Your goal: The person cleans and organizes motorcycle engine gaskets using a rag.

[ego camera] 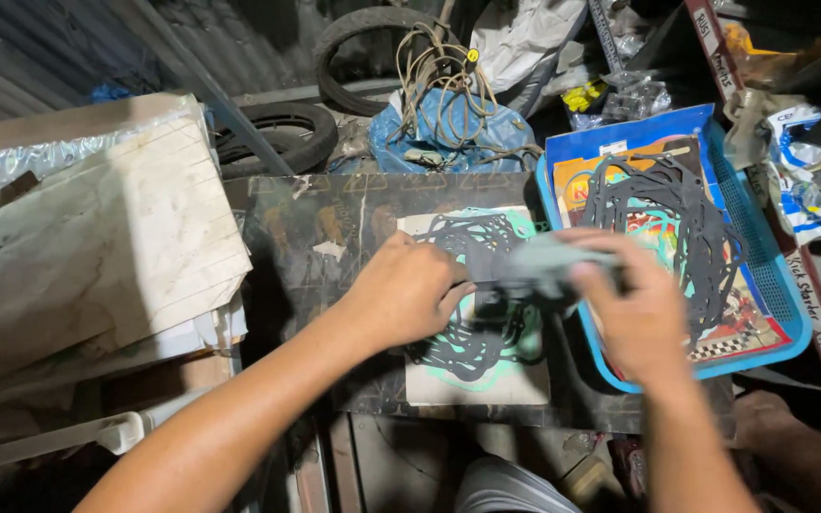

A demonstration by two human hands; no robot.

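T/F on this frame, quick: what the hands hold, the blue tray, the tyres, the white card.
1. Both hands, left hand and right hand, hold a grey gasket piece. True.
2. The blue tray is empty. False: it holds black gaskets on printed cards.
3. The tray lies right of the white card. True.
4. The tyres lie near the person's knees. False: they lie at the far side, behind the dark board.
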